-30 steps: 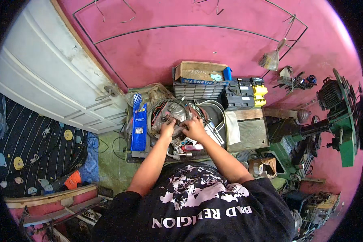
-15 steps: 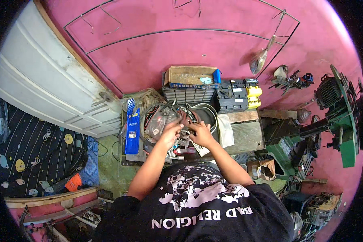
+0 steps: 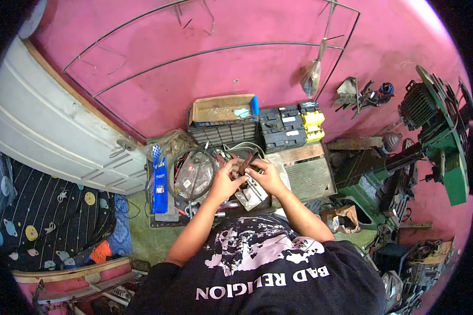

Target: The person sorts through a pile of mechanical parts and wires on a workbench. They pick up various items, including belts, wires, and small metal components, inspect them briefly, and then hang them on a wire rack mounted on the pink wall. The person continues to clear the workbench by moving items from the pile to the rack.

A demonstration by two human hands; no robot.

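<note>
Over the cluttered workbench, my left hand (image 3: pixel 226 180) and my right hand (image 3: pixel 268 178) are close together with bent fingers. Between them is a small reddish-brown, strand-like bundle (image 3: pixel 242 167), pinched from both sides; its exact kind is too small to make out. A whitish plastic packet (image 3: pixel 253 195) lies just below, between my wrists. Left of my left hand lie a black cable loop (image 3: pixel 174 181) and clear plastic bags (image 3: pixel 198 172). Pale curved tubing (image 3: pixel 245 145) shows behind the hands.
A long blue packet (image 3: pixel 160 185) lies at the bench's left end. At the back stand an open cardboard box (image 3: pixel 223 109) on a dark crate (image 3: pixel 223 134), and black and yellow cases (image 3: pixel 291 127). A green drill press (image 3: pixel 446 152) is at right, a white door (image 3: pixel 84 123) at left.
The view has shifted, so the bench sits lower and further left. My hands have tilted in around the reddish-brown bundle, and the whitish packet below shows more fully.
</note>
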